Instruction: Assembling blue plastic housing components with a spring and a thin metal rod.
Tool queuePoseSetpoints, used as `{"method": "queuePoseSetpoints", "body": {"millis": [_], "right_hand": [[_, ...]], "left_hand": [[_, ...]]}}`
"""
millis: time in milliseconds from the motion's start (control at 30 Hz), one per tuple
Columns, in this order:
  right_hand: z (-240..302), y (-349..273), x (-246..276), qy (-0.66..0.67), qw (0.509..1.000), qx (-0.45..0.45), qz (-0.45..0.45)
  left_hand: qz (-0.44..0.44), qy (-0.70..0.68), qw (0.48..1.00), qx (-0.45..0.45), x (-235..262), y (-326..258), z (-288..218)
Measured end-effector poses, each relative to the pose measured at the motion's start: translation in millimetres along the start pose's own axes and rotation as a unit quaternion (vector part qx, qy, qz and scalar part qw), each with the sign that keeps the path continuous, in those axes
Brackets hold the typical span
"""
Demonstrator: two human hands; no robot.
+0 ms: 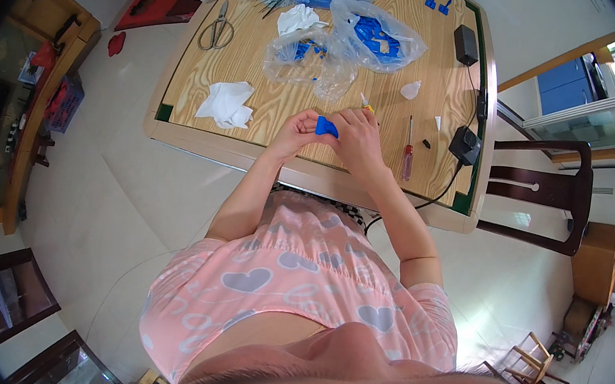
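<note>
A small blue plastic piece [326, 127] sits between my two hands, over the table's near edge. My left hand [295, 136] pinches its left side with bent fingers. From the other side my right hand [359, 142] closes on the same piece, the back of the hand hiding its right end. Just beyond the right knuckles shows a yellow tube with a pale pointed nozzle [365, 101], mostly hidden; whether the right hand touches it I cannot tell. A screwdriver with a red handle [407, 162] lies right of that hand, beside a small black part [426, 143].
Clear bags with blue parts [378, 37] lie across the far middle of the wooden table [182, 94]. Scissors [218, 30] and crumpled white tissue [226, 103] are at left. Black power adapters [466, 146] with cables line the right edge; a dark chair [543, 190] stands beyond.
</note>
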State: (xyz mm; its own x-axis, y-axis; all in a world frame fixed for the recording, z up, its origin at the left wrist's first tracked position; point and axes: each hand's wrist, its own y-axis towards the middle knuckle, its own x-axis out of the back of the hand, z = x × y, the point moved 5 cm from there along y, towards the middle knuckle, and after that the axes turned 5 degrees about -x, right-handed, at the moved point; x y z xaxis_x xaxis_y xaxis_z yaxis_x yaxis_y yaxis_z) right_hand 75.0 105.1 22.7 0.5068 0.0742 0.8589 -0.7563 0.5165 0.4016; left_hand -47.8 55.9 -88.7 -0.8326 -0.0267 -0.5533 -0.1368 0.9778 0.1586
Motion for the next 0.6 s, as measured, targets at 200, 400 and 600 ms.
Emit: {"method": "queuePoseSetpoints", "body": {"millis": [200,400,600], "right_hand": [[2.5,0.6,1.1,-0.007,1.000,0.004,-0.004],[2.4,1.2,2.4,0.001,1.000,0.004,-0.002],[2.2,2.3,1.6,0.000,1.000,0.010,-0.009]], "left_hand": [[-0.012,0.009,1.000,0.004,2.7,-1.5,1.6],[-0.007,0.005,1.000,0.003,1.9,-0.8,1.4],[-0.016,-0.020,1.000,-0.006,5.8,-1.0,5.3]]}}
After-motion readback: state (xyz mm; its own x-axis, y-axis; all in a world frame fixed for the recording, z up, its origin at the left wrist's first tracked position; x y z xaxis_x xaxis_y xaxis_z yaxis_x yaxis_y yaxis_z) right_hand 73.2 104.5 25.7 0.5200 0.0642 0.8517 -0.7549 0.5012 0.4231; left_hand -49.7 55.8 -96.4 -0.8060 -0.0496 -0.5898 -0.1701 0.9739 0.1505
